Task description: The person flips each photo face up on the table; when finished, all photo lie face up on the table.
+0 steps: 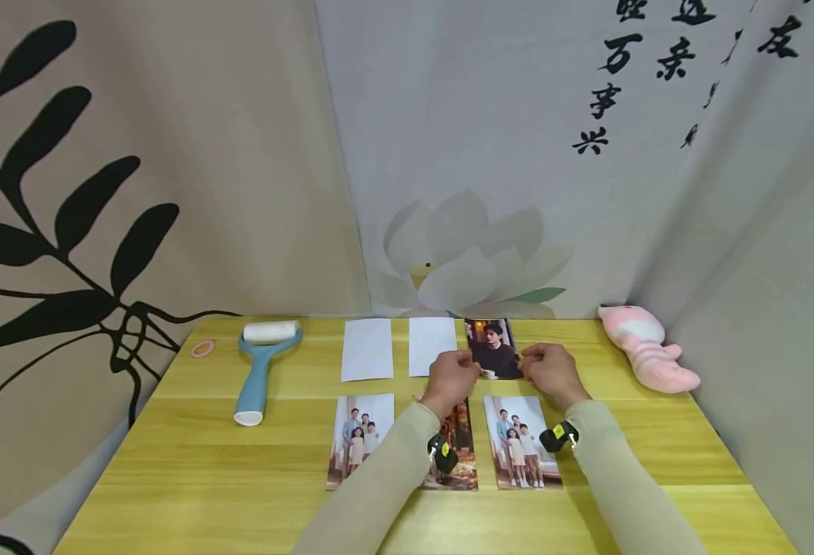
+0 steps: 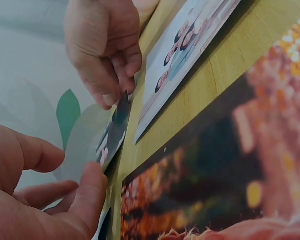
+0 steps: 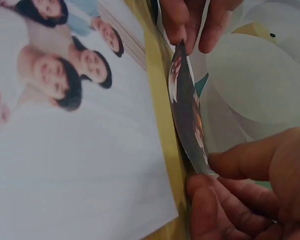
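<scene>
A photo of a person in dark clothes [image 1: 493,347] is held at its near corners by both hands, bowed in the wrist views. My left hand [image 1: 451,381] pinches the left corner; in the left wrist view its thumb and fingers [image 2: 45,185] meet the photo [image 2: 115,132]. At the right corner, my right hand [image 1: 553,371] pinches the edge, its fingertips close together in the right wrist view [image 3: 240,190]. Left of the photo lie two white sheets [image 1: 368,351] [image 1: 431,343]. Nearer me are two family photos [image 1: 361,435] [image 1: 523,447] and an autumn-coloured photo [image 1: 461,447], partly under my left arm.
A blue-handled lint roller [image 1: 254,385] and a pink ring [image 1: 202,349] lie at the table's left. On the right is a pink plush toy [image 1: 646,347]. Printed curtains [image 1: 240,154] hang behind the wooden table [image 1: 206,478].
</scene>
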{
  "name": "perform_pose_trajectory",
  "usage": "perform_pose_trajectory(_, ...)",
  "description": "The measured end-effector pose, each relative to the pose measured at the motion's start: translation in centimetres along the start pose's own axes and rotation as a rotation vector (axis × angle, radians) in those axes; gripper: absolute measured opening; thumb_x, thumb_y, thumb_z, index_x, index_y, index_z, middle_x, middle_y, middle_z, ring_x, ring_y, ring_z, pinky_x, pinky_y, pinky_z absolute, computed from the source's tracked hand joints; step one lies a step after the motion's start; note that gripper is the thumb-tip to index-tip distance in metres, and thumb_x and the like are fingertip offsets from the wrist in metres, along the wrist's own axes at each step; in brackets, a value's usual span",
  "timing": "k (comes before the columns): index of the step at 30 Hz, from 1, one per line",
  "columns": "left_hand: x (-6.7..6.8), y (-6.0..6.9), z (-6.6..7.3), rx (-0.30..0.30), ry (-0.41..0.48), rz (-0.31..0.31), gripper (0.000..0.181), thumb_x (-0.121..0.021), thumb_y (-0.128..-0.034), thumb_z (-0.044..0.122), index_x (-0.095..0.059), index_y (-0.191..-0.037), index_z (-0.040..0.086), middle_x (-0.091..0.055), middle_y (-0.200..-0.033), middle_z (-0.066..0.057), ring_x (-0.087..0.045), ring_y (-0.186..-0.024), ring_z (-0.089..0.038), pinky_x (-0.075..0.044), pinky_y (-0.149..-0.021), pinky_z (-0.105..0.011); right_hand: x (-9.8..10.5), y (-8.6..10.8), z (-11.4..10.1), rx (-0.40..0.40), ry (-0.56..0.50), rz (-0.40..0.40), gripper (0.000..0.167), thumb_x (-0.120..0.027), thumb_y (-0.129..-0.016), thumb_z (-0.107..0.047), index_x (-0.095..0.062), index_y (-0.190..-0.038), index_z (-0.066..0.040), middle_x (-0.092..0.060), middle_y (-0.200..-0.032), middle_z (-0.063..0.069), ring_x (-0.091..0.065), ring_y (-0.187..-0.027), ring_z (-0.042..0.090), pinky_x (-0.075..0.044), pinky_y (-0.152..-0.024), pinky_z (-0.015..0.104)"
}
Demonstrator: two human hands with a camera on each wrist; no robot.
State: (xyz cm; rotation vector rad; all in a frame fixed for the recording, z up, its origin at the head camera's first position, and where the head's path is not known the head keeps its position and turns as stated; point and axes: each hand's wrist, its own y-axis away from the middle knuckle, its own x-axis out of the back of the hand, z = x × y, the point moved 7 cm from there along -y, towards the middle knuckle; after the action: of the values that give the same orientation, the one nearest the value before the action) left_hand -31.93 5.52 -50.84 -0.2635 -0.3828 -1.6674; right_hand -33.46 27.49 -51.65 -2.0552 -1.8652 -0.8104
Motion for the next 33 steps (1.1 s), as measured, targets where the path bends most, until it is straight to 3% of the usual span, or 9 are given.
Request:
perform_pose_trajectory(7,0.4,0.5,-0.2,0.012,0.020,0.010,0.042,-0.064,-0.1044,0.020,-0.065,-0.143,0.004,-0.073,-0.133,-0.013,-0.069,-0.121,-0.026,-0.060,-0.096,-0.043,0.4,0.2,-0.2,0.012,0.065,0.027,0.038,-0.073,-0.097,-0.017,-0.069,-0.129,0.002,-0.074,-0.099,0.015,-0.067,-0.078,0.020,-0.057,-0.064,0.028)
perform_pose_trajectory(12,0.7,0.9,-0.2,0.000,0.120,-0.011,0.044,-0.063,-0.1038,0.017,-0.063,-0.145,0.003,-0.074,-0.124,-0.010,-0.073,-0.100,-0.017,-0.059,-0.077,-0.031,1.4,0.2,-0.3,0.043,0.122,0.077,0.040,-0.073,-0.097,-0.023,-0.070,-0.128,0.001,-0.076,-0.092,0.012,-0.069,-0.078,0.022,-0.053,-0.064,0.029)
perform_pose_trajectory(16,2.1,0.9,-0.7,-0.009,0.158,0.010,0.042,-0.064,-0.1026,0.015,-0.064,-0.143,0.003,-0.074,-0.115,-0.008,-0.074,-0.091,-0.016,-0.056,-0.069,-0.028,1.1,0.5,-1.2,0.072,0.131,0.096,0.039,-0.074,-0.097,-0.027,-0.072,-0.126,-0.001,-0.076,-0.096,0.012,-0.069,-0.078,0.021,-0.053,-0.064,0.029)
perform_pose_trajectory(21,4.5,0.7,-1.5,-0.023,0.147,0.071,0.038,-0.068,-0.1018,0.017,-0.068,-0.138,0.004,-0.073,-0.116,-0.010,-0.070,-0.103,-0.024,-0.058,-0.086,-0.039,-0.2,0.9,-3.0,0.115,0.090,0.065,0.036,-0.073,-0.099,-0.030,-0.072,-0.123,-0.003,-0.075,-0.107,0.015,-0.072,-0.086,0.024,-0.057,-0.067,0.029)
perform_pose_trajectory(26,6.4,0.7,-2.5,-0.014,0.157,0.069,0.041,-0.065,-0.1047,0.020,-0.064,-0.142,0.004,-0.067,-0.133,-0.017,-0.064,-0.121,-0.034,-0.054,-0.102,-0.051,-2.2,1.2,-4.7,0.151,0.043,0.033,0.034,-0.071,-0.100,-0.030,-0.072,-0.123,-0.005,-0.076,-0.112,0.016,-0.075,-0.091,0.027,-0.060,-0.072,0.031)
perform_pose_trajectory(33,8.8,0.4,-3.6,0.000,0.138,0.133,0.044,-0.066,-0.1035,0.020,-0.062,-0.143,0.001,-0.062,-0.143,-0.023,-0.058,-0.134,-0.039,-0.049,-0.113,-0.053,-5.4,1.1,-7.1,0.224,0.016,0.006,0.033,-0.071,-0.101,-0.026,-0.072,-0.125,-0.003,-0.075,-0.117,0.016,-0.072,-0.104,0.029,-0.061,-0.083,0.038)
